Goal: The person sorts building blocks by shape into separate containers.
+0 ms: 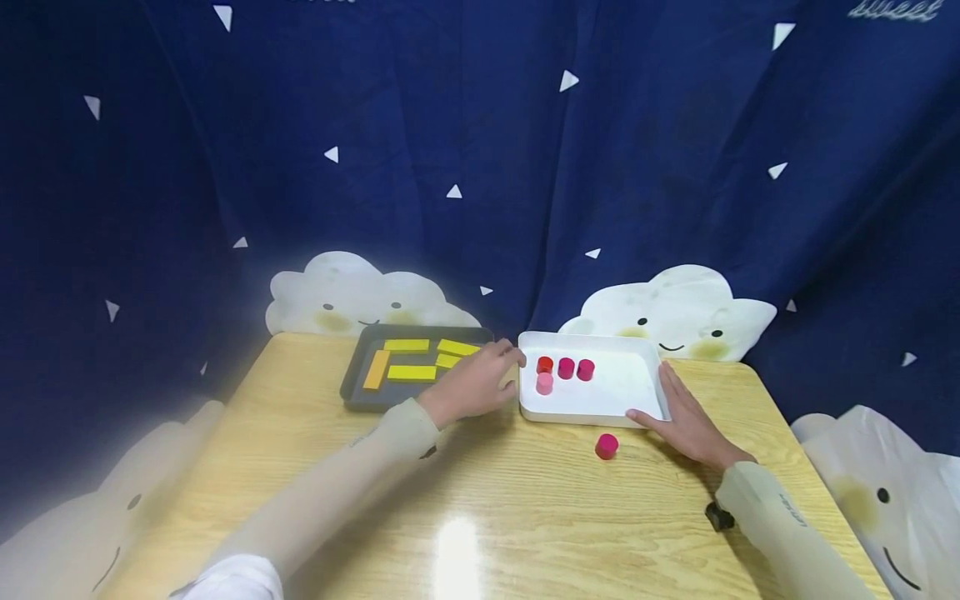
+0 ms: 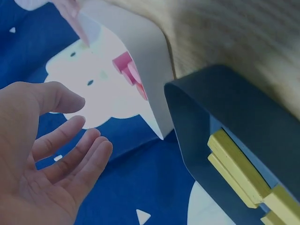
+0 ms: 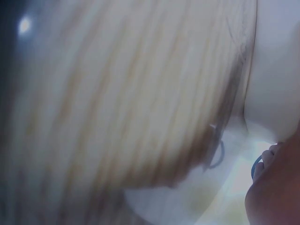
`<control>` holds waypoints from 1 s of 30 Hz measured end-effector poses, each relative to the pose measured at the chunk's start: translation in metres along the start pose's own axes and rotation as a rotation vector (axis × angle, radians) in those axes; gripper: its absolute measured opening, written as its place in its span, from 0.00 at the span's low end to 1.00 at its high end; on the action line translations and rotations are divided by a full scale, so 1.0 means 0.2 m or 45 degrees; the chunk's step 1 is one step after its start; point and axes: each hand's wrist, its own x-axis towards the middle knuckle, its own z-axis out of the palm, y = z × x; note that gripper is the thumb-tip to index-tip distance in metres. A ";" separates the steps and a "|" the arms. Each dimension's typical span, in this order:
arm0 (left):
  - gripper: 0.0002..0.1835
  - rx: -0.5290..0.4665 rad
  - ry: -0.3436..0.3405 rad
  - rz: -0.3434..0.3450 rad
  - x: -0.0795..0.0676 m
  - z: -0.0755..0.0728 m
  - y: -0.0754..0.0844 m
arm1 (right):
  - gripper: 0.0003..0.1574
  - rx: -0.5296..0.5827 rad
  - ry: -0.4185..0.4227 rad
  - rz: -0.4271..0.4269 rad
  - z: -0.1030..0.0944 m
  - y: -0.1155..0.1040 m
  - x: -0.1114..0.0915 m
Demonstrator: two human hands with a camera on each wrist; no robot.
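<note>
A white tray (image 1: 630, 375) holds a red cylinder (image 1: 545, 364), a pink cylinder (image 1: 544, 383) and two magenta ones (image 1: 576, 369) toward its left end. My left hand (image 1: 480, 382) is at the tray's left rim, over the right side of a dark grey tray (image 1: 360, 400). In the left wrist view, its fingers curve loosely around nothing. My right hand (image 1: 686, 421) rests at the white tray's right end, fingers extended along the side and thumb on the front rim. Another magenta cylinder (image 1: 607, 447) stands on the table before the tray.
Inside the grey tray lie an orange block (image 1: 377, 370) and several yellow blocks (image 1: 411, 372). The wooden table (image 1: 555, 517) extends toward me. Behind it hangs a dark blue curtain (image 1: 480, 108) with cloud shapes along its lower part.
</note>
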 end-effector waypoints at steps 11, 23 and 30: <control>0.17 -0.068 0.029 0.158 -0.14 0.05 0.11 | 0.81 0.013 0.010 -0.003 0.00 -0.01 0.00; 0.17 -0.094 -0.073 0.273 -0.19 0.14 0.25 | 0.81 0.011 0.005 0.001 -0.01 -0.01 0.01; 0.18 -0.105 -0.145 0.332 -0.16 0.17 0.34 | 0.81 0.012 0.000 0.005 0.00 0.00 0.00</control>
